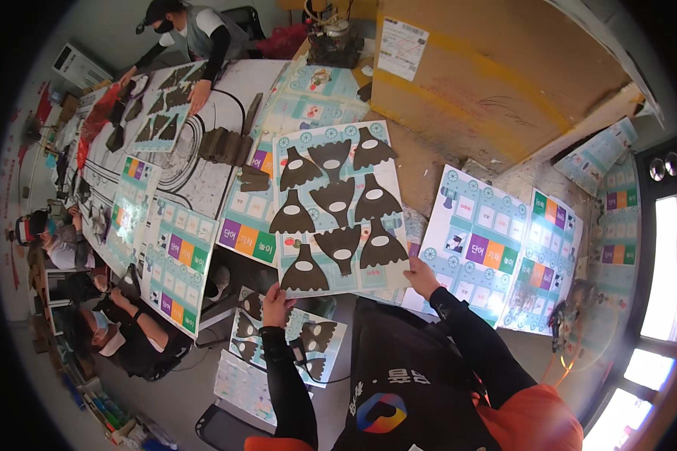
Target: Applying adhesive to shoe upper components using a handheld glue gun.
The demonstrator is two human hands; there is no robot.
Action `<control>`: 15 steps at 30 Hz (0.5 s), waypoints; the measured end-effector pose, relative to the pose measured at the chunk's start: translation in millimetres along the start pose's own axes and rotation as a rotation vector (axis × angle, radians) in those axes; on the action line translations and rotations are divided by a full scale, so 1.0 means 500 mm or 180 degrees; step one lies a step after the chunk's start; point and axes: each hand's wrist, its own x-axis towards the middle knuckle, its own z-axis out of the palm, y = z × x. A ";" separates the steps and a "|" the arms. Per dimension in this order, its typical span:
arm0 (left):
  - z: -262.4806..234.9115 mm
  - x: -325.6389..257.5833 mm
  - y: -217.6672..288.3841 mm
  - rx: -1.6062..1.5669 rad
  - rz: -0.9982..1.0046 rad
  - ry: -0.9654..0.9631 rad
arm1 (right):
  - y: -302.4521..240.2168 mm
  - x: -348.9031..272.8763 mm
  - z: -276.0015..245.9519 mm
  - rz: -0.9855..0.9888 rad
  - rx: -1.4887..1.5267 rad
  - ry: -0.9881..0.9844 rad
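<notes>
1. The left hand [276, 298] has its fingers clamped on the near left corner of a pale blue printed board [338, 207].
2. The right hand [421, 276] pinches the board's near right corner.
3. Nine dark bell-shaped cut-outs [337, 197] lie on the board.
4. Beyond the board stands a large cardboard box [489, 75], contents unseen.

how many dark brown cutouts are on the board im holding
9 on the board: two at the top with one between, three across the middle, three at the bottom. None look hidden.
</notes>
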 end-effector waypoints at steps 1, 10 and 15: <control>0.009 -0.010 0.018 0.0141 0.0075 -0.0212 | 0.009 0.006 0.001 -0.0177 -0.0202 0.0155; 0.044 -0.188 -0.017 0.0519 0.0746 -0.0275 | 0.064 -0.117 -0.088 -0.0678 -0.0077 0.0351; 0.114 -0.311 -0.143 0.0945 0.0860 -0.0486 | 0.121 -0.307 -0.242 -0.0398 0.0065 0.0306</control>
